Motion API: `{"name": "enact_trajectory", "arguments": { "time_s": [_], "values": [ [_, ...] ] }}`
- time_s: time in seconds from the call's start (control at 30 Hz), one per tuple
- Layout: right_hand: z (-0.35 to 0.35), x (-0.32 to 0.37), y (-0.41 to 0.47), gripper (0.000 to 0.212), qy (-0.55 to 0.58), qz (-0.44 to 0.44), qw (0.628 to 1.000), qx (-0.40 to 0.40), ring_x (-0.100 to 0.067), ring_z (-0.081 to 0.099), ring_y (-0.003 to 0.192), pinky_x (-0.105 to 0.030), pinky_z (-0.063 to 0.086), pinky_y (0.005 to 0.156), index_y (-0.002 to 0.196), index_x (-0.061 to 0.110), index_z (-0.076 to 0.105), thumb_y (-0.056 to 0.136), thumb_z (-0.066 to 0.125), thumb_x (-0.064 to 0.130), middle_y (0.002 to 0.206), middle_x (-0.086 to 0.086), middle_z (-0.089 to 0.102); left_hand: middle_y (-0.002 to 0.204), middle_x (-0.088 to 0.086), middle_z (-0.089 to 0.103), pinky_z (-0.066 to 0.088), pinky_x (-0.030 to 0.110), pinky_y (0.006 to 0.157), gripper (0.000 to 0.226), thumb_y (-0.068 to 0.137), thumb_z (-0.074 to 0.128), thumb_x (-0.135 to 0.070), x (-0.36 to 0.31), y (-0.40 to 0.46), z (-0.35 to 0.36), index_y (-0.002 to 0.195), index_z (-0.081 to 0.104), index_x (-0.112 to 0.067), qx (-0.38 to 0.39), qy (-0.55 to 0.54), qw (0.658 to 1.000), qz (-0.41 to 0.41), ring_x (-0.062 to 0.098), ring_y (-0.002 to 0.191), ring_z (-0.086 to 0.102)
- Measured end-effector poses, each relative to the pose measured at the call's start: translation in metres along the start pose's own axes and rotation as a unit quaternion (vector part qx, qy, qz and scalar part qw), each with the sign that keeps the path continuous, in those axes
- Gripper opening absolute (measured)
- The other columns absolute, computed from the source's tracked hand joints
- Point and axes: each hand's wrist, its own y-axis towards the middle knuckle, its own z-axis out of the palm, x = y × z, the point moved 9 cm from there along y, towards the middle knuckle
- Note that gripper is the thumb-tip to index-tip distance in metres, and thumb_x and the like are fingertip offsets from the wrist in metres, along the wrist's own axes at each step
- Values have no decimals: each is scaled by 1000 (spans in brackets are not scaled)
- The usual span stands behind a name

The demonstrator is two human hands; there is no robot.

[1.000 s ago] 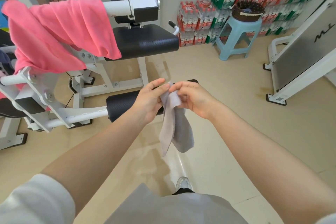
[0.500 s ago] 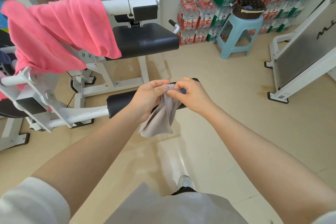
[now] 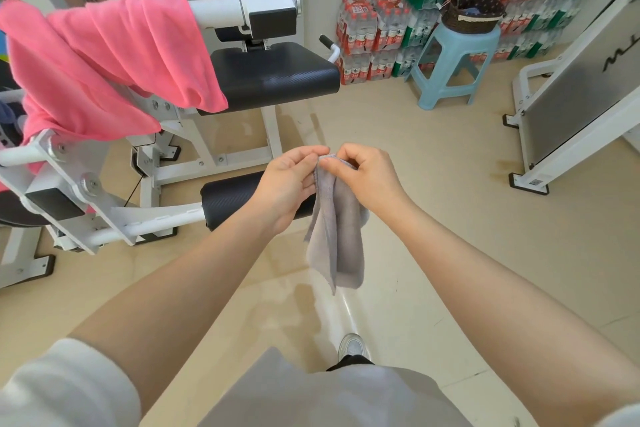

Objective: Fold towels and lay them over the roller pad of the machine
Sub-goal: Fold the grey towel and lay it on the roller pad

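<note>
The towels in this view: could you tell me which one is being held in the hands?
The small grey towel, pinched at its top edge by both hands; the pink towel hangs over the machine's white bar, untouched.

Bright, even light, a glare streak on the glossy floor [image 3: 349,315], soft shadows, wide-angle bending at the edges.

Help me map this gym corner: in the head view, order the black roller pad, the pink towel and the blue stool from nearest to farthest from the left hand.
1. Black roller pad: just behind the left hand, lower left.
2. Pink towel: draped on the machine, upper left.
3. Blue stool: far right, by the water bottles.
</note>
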Motion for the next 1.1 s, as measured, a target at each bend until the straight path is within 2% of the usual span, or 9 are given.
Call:
{"name": "enact_trajectory", "arguments": {
  "time_s": [0.2, 0.37, 0.47, 0.63, 0.77, 0.87, 0.93, 1.0, 1.1],
  "values": [
    [-11, -14, 0, 40, 9, 34, 998, -56, 0, 41, 47, -13, 28, 48, 50, 26, 44, 80, 71, 27, 43, 17, 46, 103, 5, 68, 47, 31, 98, 25, 100, 36, -12, -1, -2, 18, 109, 59, -13, 28, 29, 999, -2, 14, 97, 64],
    [-15, -32, -1, 46, 39, 111, 990, -77, -8, 33, 49, -24, 27, 50, 48, 21, 39, 76, 73, 33, 41, 12, 37, 106, 4, 68, 48, 20, 93, 30, 93, 48, 1, -7, -6, 28, 121, 54, -10, 81, 137, 986, 44, 4, 91, 65],
    [-3, -31, 0, 44, 46, 127, 991, -4, -9, 36, 50, -23, 30, 51, 52, 18, 42, 88, 59, 37, 49, 8, 38, 106, 7, 70, 50, 26, 95, 28, 93, 51, -3, -21, -2, 19, 118, 60, -10, 28, 278, 955, 98, 9, 95, 65],
    [11, -31, -4, 48, 115, 162, 958, 205, 0, 61, 66, -18, 46, 67, 76, 19, 65, 99, 31, 44, 73, 6, 66, 101, 1, 69, 50, 31, 93, 30, 93, 47, -4, -39, 3, -9, 96, 66, -26, -34, 305, 941, 143, 15, 100, 64],
    [27, -69, -37, 40, 20, 234, 894, 381, -13, 66, 96, -29, 49, 87, 90, 25, 68, 84, 50, 60, 100, 3, 71, 88, 3, 63, 48, 18, 69, 27, 94, 40, -1, -59, 8, -65, 96, 62, -17, -196, 192, 949, 159, 11, 78, 58],
    [34, -89, -51, 36, -128, 216, 847, 468, -19, 64, 83, -28, 47, 71, 90, 17, 69, 70, 72, 47, 90, -1, 69, 83, 1, 61, 46, 16, 60, 29, 93, 38, 0, -60, 9, -96, 97, 61, -16, -256, 118, 951, 129, 8, 70, 56],
    [29, -102, -35, 29, -257, 176, 842, 441, -24, 62, 86, -31, 47, 74, 90, 12, 66, 77, 69, 38, 89, -3, 66, 86, 2, 62, 47, 18, 62, 30, 92, 38, -1, -56, 8, -104, 94, 61, -20, -266, 137, 947, 115, 9, 72, 57],
    [12, -99, -7, 24, -389, 102, 851, 338, -28, 58, 87, -33, 42, 71, 79, 15, 56, 84, 57, 38, 87, -7, 63, 84, 0, 61, 48, 20, 67, 28, 92, 38, -4, -52, 5, -112, 95, 60, -21, -282, 165, 939, 111, 11, 74, 56],
    [-20, -84, 19, 22, -440, 33, 880, 177, -32, 56, 97, -34, 35, 73, 94, 11, 54, 94, 44, 30, 99, -12, 64, 96, 5, 62, 46, 30, 80, 26, 93, 39, -9, -46, 1, -131, 98, 61, -22, -315, 201, 922, 102, 17, 86, 55]
  ]
}}
